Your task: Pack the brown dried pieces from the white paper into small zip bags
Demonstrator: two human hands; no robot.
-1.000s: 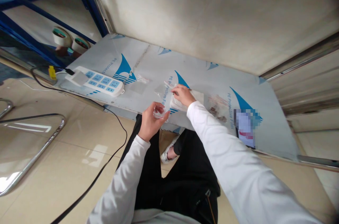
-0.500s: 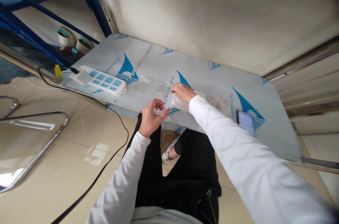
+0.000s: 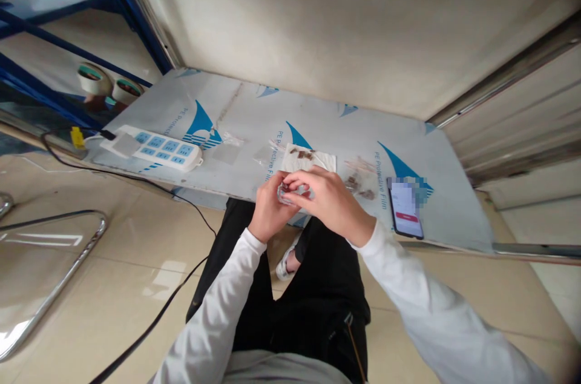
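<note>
My left hand [image 3: 269, 207] grips a small clear plastic container [image 3: 282, 191] just over the front edge of the table. Curled above it, my right hand [image 3: 334, 201] brings its fingertips together at the container's opening; whatever they pinch is too small or hidden to make out. Behind the hands lies a white sheet [image 3: 324, 161] with several small brown pieces [image 3: 302, 154] on it. Clear bags with brown bits [image 3: 361, 183] rest to its right.
A phone [image 3: 406, 223] lies to the right on the film-covered table [image 3: 254, 111]. At the left, a white power strip [image 3: 167, 151] has a black cable [image 3: 179, 195] running off the front edge. Small clear bags [image 3: 233, 140] lie between the strip and the sheet.
My right hand has come back from the white sheet to the container in my left hand, uncovering the brown pieces. The view has shifted, so the table appears farther left.
</note>
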